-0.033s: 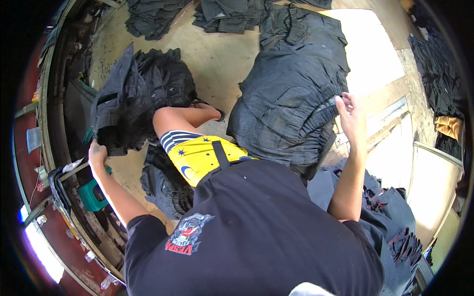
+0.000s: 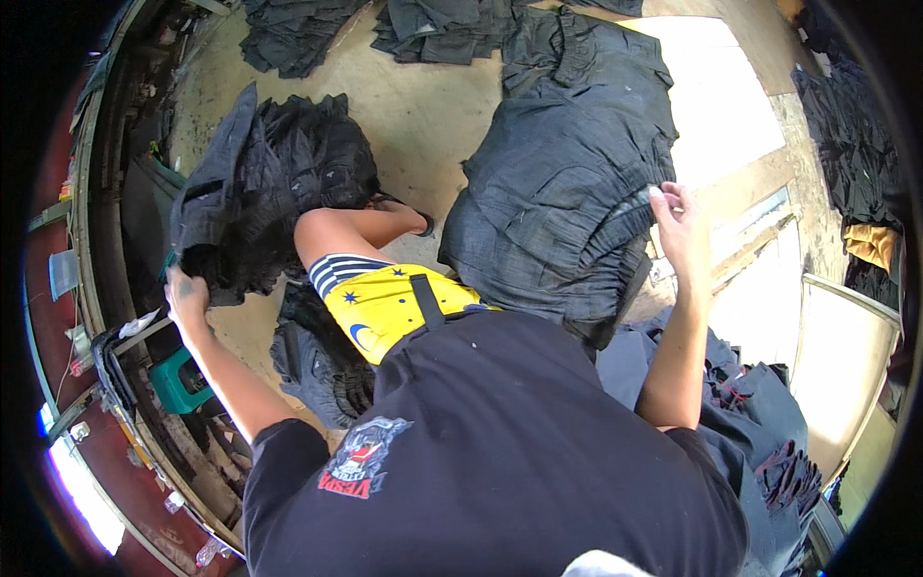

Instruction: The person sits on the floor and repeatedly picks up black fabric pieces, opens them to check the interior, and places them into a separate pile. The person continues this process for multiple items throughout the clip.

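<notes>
Black gathered garments lie bunched at the left. My left hand is closed on the lower left edge of one of them. To the right is a big stack of black trousers, with an elastic waistband along its right side. Beside that waistband, my right hand is raised with thumb and fingers curled together in a pinch. Whatever sits between those fingertips, if anything, is too small to make out. My bent leg, in yellow and striped shorts, rests between the two piles.
More dark cloth stacks lie at the far edge and beside my left thigh. Blue-grey cut pieces are heaped at the lower right. A green plastic stool stands on the left. Dark garments are piled at the far right.
My left hand has shifted slightly left and down with the garment edge. The right hand stays almost where it was, by the waistband.
</notes>
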`<state>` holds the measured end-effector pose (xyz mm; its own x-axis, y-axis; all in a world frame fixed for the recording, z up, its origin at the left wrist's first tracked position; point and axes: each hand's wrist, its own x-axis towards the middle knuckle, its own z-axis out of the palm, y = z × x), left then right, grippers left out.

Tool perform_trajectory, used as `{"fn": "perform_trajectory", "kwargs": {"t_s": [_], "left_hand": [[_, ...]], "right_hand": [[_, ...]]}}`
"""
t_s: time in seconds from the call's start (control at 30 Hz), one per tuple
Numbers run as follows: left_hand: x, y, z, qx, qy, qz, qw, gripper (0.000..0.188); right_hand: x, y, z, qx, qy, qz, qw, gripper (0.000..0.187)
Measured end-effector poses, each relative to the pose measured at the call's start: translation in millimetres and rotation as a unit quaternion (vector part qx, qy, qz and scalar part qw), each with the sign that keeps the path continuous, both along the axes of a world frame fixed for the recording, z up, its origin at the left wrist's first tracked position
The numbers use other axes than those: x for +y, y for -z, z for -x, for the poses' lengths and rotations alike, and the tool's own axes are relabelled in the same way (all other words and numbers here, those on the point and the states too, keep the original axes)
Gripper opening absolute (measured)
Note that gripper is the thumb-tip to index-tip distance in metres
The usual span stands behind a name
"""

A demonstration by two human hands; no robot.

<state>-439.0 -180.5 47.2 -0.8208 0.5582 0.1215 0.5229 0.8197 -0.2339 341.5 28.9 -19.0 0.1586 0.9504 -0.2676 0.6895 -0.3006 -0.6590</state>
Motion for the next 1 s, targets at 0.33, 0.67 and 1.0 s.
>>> {"fn": "perform_trajectory", "kwargs": {"t_s": [0.33,0.67,1.0], "left_hand": [[176,60,-490,-0.449,0.559,-0.201,0.668,0.079],[228,110,-489,-0.74,0.381,-0.138,0.537,0.037],[200,65,-424,-0.862,0.255,-0.192,0.393,0.042]], "right_hand": [[-19,12,34,-0.147,-0.061,-0.043,0.986,0.052],[-49,13,29,-0.077,-0.046,-0.109,0.99,0.054],[-21,-12,51,-0.073,0.053,-0.282,0.955,0.058]]}}
